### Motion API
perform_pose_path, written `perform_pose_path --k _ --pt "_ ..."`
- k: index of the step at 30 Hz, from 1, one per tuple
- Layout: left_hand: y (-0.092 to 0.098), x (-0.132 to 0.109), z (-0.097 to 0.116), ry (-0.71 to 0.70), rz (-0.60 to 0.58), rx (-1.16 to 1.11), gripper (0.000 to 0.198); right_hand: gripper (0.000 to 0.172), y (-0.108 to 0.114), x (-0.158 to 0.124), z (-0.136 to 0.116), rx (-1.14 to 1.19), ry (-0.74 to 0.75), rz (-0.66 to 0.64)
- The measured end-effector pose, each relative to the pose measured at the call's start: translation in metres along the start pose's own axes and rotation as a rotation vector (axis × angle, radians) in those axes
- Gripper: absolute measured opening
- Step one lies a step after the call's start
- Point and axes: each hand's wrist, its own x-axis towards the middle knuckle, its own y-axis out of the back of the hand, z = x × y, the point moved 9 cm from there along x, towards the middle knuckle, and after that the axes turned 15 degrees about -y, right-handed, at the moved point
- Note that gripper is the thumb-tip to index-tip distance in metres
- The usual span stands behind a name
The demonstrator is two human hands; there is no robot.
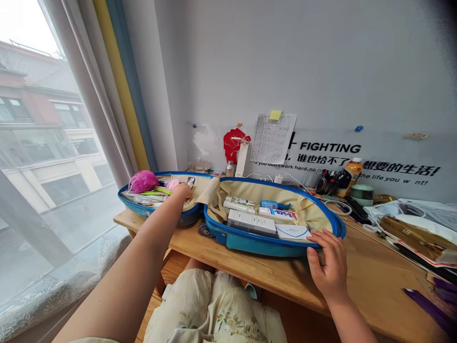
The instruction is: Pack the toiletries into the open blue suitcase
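Blue suitcase (250,243) is laid open on desk (374,281). Left half: pink sponge (143,181); left hand (182,191) is placed inside, grip cannot be told. Right half: boxes (252,221), toothpaste (282,214); rim is touched by right hand (330,267), fingers loosely spread.

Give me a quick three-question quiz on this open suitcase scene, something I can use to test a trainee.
1. True or false: the right hand rests on the near rim of the blue suitcase.
2. The left hand reaches into: A) the left half of the case, B) the right half, C) neither half.
3. Fill in: the pink bath puff lies in the ___ half.
Key: 1 true; 2 A; 3 left.
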Motion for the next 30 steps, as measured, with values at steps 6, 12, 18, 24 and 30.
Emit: perform_pose_path --k 6,12,18,24,30 --pt "0.041 -0.01 0.008 0.071 0.156 -0.005 0.049 0.017 0.002 0.0 -0.004 0.014 0.023 0.03" --pt "0.085 -0.001 0.097 -0.304 0.248 0.007 0.049 0.019 0.0 0.0 0.0 0.002 0.007 0.0" --pt "0.057 -0.001 0.203 -0.69 0.117 0.113 0.039 0.018 0.0 -0.002 0.0 -0.003 0.003 0.008" --pt "0.021 0.014 0.24 -0.795 0.002 0.185 0.032 0.018 0.001 -0.001 -0.003 0.008 0.016 0.001" --pt "0.002 0.028 0.24 -0.775 -0.052 0.148 0.038 0.019 0.002 -0.001 -0.003 -0.003 0.02 -0.011"
